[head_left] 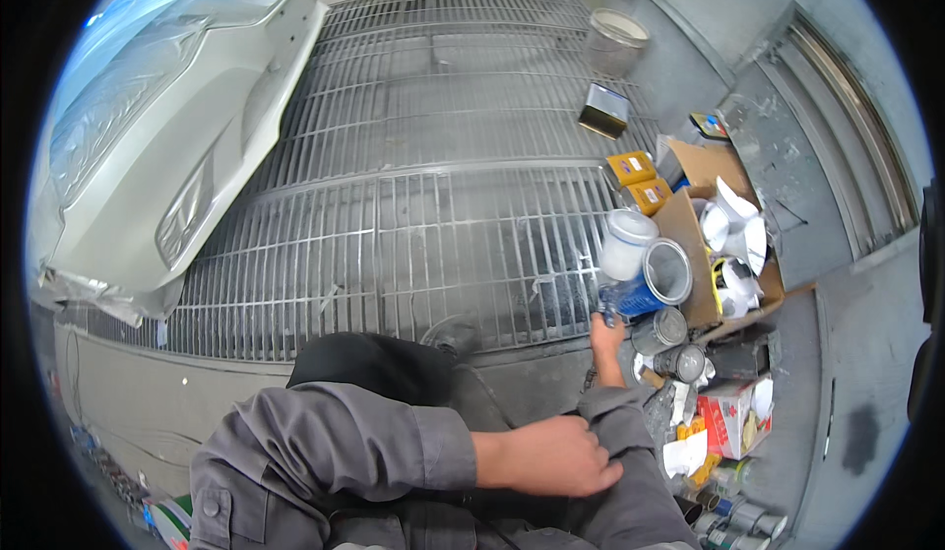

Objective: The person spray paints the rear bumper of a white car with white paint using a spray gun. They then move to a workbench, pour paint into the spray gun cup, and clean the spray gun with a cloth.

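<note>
My left hand [551, 456] reaches across my body, its fingers curled closed against the grey sleeve [635, 471] of my right arm. That sleeve is bunched up and leaves the wrist bare. My right hand [607, 341] is stretched forward on the right, closed around a small dark greyish thing [610, 312] too unclear to name. Right beside it stands a blue can [642, 296] with a pale open top. A white plastic tub [628, 243] is just beyond the can. Close to the hand on its right is a grey metal can [660, 331].
A pale car body panel [167, 176] with plastic film stands at the left. Metal floor grating [433, 215] spans the middle. Along the right are a cardboard box [689, 255] of paper cones, yellow boxes [640, 181], a rectangular tin [603, 112], a bucket [617, 43] and several cans.
</note>
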`<act>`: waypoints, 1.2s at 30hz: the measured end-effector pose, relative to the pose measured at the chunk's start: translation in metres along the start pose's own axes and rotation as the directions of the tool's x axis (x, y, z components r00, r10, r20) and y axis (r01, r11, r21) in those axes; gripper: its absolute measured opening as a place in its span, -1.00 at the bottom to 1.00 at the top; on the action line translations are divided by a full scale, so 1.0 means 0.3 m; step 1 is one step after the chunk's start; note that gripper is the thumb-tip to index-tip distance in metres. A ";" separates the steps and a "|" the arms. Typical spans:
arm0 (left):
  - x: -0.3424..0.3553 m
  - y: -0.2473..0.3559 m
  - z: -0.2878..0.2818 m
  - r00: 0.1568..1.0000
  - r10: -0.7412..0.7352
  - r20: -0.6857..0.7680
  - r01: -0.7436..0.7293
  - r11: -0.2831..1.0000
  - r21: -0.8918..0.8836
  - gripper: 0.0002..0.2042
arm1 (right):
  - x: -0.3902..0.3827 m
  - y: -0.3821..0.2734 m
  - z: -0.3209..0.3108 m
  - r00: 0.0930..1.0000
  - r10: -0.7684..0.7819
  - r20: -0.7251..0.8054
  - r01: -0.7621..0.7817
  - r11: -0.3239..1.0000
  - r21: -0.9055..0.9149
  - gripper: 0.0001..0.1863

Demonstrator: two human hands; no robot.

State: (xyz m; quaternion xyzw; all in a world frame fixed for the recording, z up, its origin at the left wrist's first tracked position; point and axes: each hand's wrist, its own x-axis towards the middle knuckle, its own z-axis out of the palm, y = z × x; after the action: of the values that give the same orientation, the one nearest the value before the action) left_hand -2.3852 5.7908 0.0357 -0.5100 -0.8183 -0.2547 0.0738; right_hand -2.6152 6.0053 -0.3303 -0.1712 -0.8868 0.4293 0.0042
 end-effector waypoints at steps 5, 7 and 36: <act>0.012 -0.002 0.010 1.000 0.005 0.023 -0.004 1.000 -0.028 -0.65 | 0.013 -0.005 0.001 0.995 0.096 -0.004 -0.093 0.955 -0.282 -0.70; 0.013 -0.001 0.013 1.000 -0.022 0.016 0.023 0.999 -0.048 -0.66 | 0.007 -0.007 0.001 1.000 -0.021 -0.018 0.020 0.999 -0.031 -0.59; 0.029 0.037 0.001 0.999 0.042 -0.016 -0.042 0.999 0.002 -0.65 | -0.045 -0.025 -0.040 0.972 0.211 0.104 -0.204 0.976 -0.073 -0.55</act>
State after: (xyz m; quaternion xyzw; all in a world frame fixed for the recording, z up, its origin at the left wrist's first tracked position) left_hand -2.3796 5.8018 0.0425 -0.5250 -0.8069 -0.2566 0.0860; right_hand -2.6030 6.0060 -0.3153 -0.2389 -0.8757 0.4086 -0.0953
